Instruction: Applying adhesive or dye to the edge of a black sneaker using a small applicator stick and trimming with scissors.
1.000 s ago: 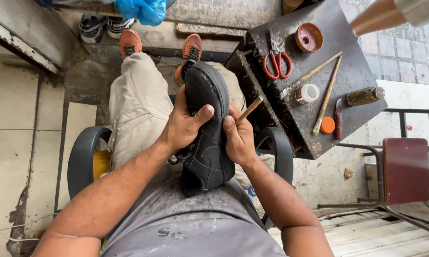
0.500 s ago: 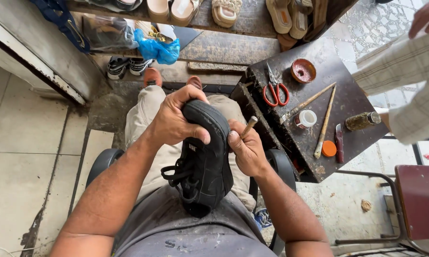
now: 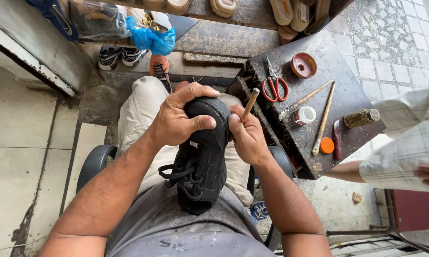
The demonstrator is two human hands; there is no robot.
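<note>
Gripping the black sneaker point(image 3: 202, 157) at its 12 o'clock end, the left hand point(image 3: 179, 119) clamps it; its long axis runs 12-to-6 over the lap. The right hand point(image 3: 245, 135), at 3 o'clock, pinches a wooden stick point(image 3: 250, 102) against the sole edge.

1 black shoe point(image 3: 202, 157), 1 red-handled scissors point(image 3: 274, 87), 2 long sticks point(image 3: 323, 119), 1 orange lid point(image 3: 326, 145).

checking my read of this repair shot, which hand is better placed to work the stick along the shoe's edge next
Right, probably. The right hand already grips the wooden stick against the black shoe, while the left hand is clamped over the toe, steadying it.
</note>
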